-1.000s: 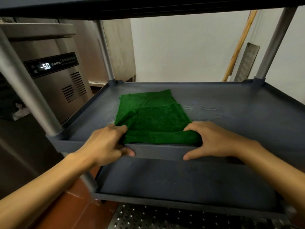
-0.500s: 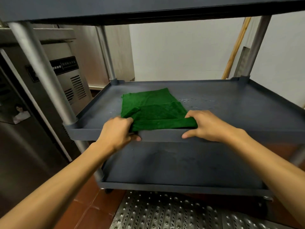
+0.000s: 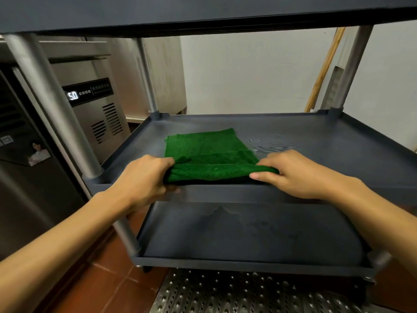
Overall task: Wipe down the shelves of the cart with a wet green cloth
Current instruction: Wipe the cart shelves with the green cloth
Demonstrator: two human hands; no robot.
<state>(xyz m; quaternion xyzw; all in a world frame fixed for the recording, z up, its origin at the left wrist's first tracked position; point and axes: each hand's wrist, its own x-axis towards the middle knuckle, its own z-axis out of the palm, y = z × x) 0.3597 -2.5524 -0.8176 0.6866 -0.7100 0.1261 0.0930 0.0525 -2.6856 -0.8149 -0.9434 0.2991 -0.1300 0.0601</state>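
The folded wet green cloth (image 3: 209, 152) is laid on the middle shelf (image 3: 316, 141) of the dark grey plastic cart (image 3: 225, 19), in the left half of that shelf. Its near folded edge is aligned along the front lip of the shelf, so the long axis of the fold runs left to right; the flat single layer extends away toward the back wall. The near edge is bunched and raised slightly off the shelf surface.

The left hand (image 3: 144, 177) is closed on the left end of the near fold, with the fingers (image 3: 162, 162) curled over the top and the thumb beneath, at the shelf lip. The right hand (image 3: 293, 175) is pinched on the right end of the fold, the thumb extended along the front edge and the other fingers pressed on top of the cloth.

A wet streaked patch (image 3: 268, 144) is seen on the shelf just right of the cloth. The bottom shelf (image 3: 248, 233) lies below and carries faint damp marks. Grey metal posts (image 3: 56, 105) stand at the cart corners, and the top shelf overhangs the work area.

A stainless steel refrigeration unit (image 3: 99, 123) stands to the left; its black display panel (image 3: 88, 91) reads "5.0", and the adjacent small characters cannot be read. A wooden pole (image 3: 325, 68) is leaned against the white wall. A perforated metal floor grate (image 3: 225, 294) lies beneath the cart.
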